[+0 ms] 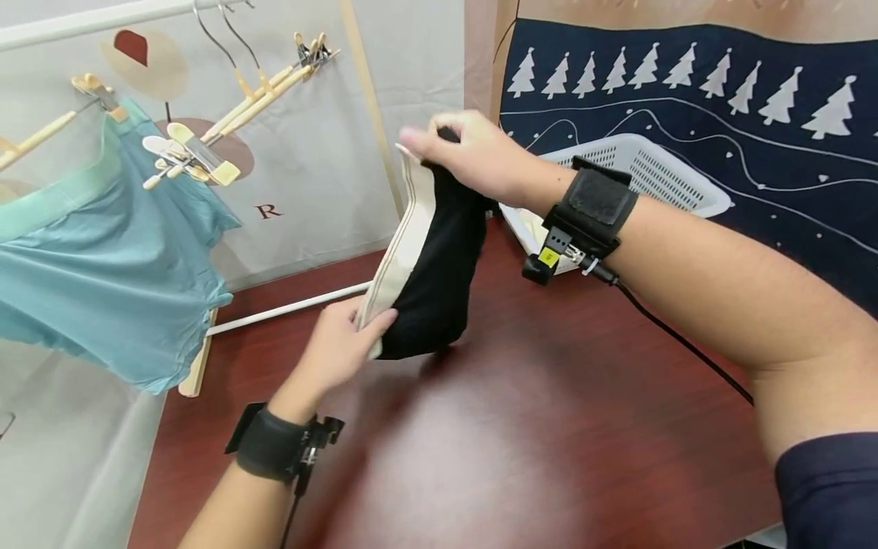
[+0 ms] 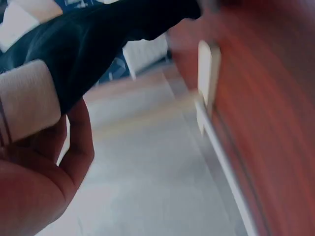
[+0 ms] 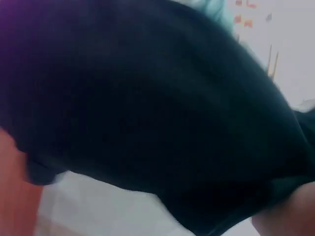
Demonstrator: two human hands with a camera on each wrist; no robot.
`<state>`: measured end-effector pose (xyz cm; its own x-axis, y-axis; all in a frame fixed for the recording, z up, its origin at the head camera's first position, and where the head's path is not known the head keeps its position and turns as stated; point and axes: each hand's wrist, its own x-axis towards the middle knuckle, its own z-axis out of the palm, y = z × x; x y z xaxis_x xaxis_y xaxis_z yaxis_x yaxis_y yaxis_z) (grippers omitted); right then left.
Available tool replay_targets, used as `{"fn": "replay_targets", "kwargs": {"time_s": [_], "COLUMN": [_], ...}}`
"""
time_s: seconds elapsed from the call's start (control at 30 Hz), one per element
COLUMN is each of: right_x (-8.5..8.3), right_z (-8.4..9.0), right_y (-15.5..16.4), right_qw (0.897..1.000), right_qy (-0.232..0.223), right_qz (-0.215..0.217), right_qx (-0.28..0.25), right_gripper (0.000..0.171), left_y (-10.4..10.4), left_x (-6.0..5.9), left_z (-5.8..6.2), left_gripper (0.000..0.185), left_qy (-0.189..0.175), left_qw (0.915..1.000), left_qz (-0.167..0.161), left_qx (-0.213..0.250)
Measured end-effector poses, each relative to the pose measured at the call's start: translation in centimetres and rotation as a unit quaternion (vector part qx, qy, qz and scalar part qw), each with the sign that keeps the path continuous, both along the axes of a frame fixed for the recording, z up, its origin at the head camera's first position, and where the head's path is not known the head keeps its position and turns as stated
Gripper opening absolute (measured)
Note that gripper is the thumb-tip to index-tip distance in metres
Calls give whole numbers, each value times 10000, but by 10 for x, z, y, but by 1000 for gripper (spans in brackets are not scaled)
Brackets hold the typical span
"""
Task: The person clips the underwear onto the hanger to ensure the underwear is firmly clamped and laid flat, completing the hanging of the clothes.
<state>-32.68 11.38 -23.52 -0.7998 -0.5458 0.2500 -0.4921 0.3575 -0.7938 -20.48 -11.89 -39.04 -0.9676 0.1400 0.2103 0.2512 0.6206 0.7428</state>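
Obs.: black garment point(image 1: 439, 267) w/ cream waistband point(image 1: 398, 252) is held up above the red-brown worktop point(image 1: 549, 427), its lower edge just off or barely touching the surface; can't tell which. My right hand point(image 1: 473, 156) pinches the top end of the waistband, fingers curled over the fabric. My left hand point(image 1: 339, 347) grips the lower end, thumb on the band; left wrist view confirms the band point(image 2: 27, 101) lies against the thumb and palm.

Handling, my judgement: light, fully limp knit, drapes and bunches between the two holds. Not fragile, not slippery; the body sags freely. The band looks like the firmest part, prob. elastic, so I'd hold there, at both ends, to keep it spread.

Nearby: white basket point(image 1: 658, 171) just behind the right wrist; teal garment point(image 1: 103, 267) hanging on a clip hanger at left; spare clip hangers point(image 1: 261, 95) on the rail. Right wrist view shows mostly black cloth point(image 3: 147, 108).
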Motion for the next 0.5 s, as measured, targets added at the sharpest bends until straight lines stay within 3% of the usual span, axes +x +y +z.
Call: {"fn": "replay_targets", "kwargs": {"time_s": [0.17, 0.27, 0.37, 0.5], "right_x": [-19, -24, -27, -31], "right_z": [-24, -37, -49, -61], "right_y": [18, 26, 32, 36], "right_qw": [9866, 9764, 9729, 9825], "right_qy": [-655, -963, -1000, -965], "right_qz": [318, 333, 155, 94], "right_qx": [1461, 1907, 2080, 1588], "right_gripper": [39, 37, 41, 35], "left_y": [-39, -56, -70, -87], "left_x": [0, -2, -6, -12], "left_z": [12, 22, 31, 38], "left_gripper": [17, 16, 23, 33], "left_qy": [-76, -94, -96, -86], "left_qw": [9993, 9981, 9962, 9932], "left_qz": [66, 56, 114, 319], "left_qx": [-363, -614, -857, -1116]}}
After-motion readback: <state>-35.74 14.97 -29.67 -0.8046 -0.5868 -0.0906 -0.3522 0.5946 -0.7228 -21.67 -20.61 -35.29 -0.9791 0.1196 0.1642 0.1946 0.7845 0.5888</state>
